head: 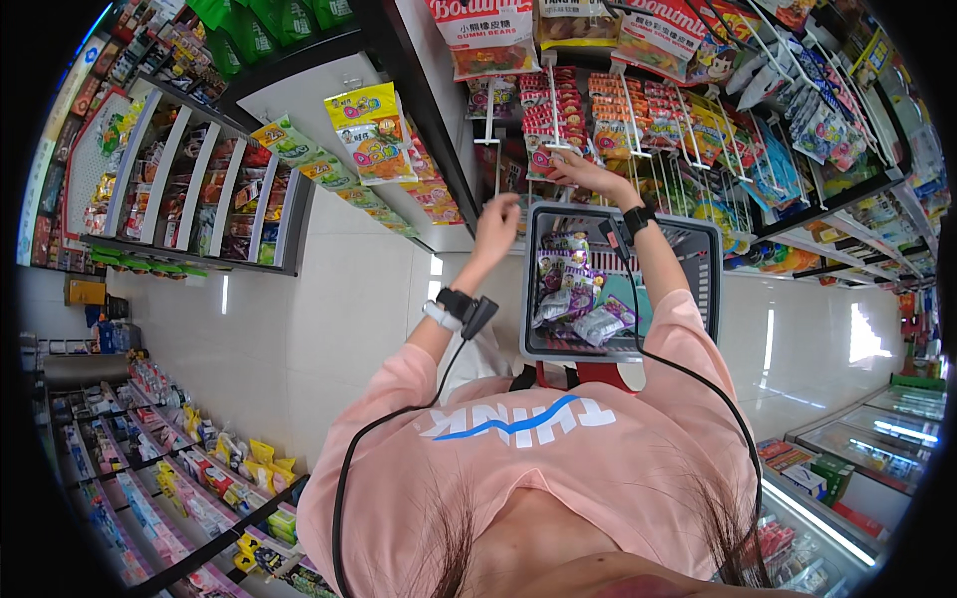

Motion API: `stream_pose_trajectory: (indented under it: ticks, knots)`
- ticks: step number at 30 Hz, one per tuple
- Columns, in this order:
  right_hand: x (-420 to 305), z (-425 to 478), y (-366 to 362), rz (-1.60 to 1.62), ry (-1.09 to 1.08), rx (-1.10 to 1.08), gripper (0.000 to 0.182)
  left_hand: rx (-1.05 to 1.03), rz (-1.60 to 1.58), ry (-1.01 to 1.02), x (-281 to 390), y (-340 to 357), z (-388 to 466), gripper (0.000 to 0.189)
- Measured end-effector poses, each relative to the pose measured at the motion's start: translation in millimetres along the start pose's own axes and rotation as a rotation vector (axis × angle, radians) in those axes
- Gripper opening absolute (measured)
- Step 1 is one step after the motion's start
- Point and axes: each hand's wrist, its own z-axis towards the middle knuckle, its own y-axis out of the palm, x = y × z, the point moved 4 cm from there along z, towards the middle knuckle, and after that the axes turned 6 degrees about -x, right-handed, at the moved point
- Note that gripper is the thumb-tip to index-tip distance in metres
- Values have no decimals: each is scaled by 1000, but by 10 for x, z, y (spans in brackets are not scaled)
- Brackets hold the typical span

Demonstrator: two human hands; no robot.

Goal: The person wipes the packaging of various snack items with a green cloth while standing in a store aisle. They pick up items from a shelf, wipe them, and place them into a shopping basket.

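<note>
My right hand (592, 178) reaches to the front of a hanging row of red candy packets (557, 112), its fingertips at the lowest packet. Whether they grip it is hidden by the angle. Lower and to the left, my left hand (498, 228) is raised with its fingers loosely bent, and I see nothing in it. It is nearest to a white display hook (490, 140). Below my right forearm is a grey plastic shopping basket (529, 291). Inside lie several purple-and-white candy packets (568, 288) and something teal (617, 290).
Larger gummy candy bags (484, 37) hang above on projecting hooks. A black-edged shelf end panel (426, 112) rises left of my left hand, beside yellow candy bags (370, 134). Black cables (344, 478) run from both wrists. Stocked shelves (172, 486) stand lower left.
</note>
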Motion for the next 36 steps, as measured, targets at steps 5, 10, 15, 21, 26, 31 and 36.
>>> stream_pose_trajectory:
  ticks: [5, 10, 15, 21, 26, 31, 36]
  knots:
    - [-75, -18, 104, 8, -33, 23, 52, 297, 259, -20, -459, -335, 839, 52]
    - [124, 49, 30, 39, -127, 91, 43, 432, 203, -52, -665, -341, 1341, 71]
    - [90, 61, 65, -38, -110, 131, 42, 493, -55, 12, -743, -433, 1759, 78]
    - [7, 19, 51, -80, -192, 149, 38, 439, -180, 224, -379, -426, 1999, 71]
    - [-72, -13, 54, -106, -171, 145, 38, 296, -647, 121, -387, -377, 2243, 63]
    - [-3, 8, 53, -33, -216, 125, 40, 249, -680, 99, -588, -357, 2385, 58]
    - [-29, 31, 84, -13, -256, 117, 41, 315, -534, 126, -762, -399, 2356, 54]
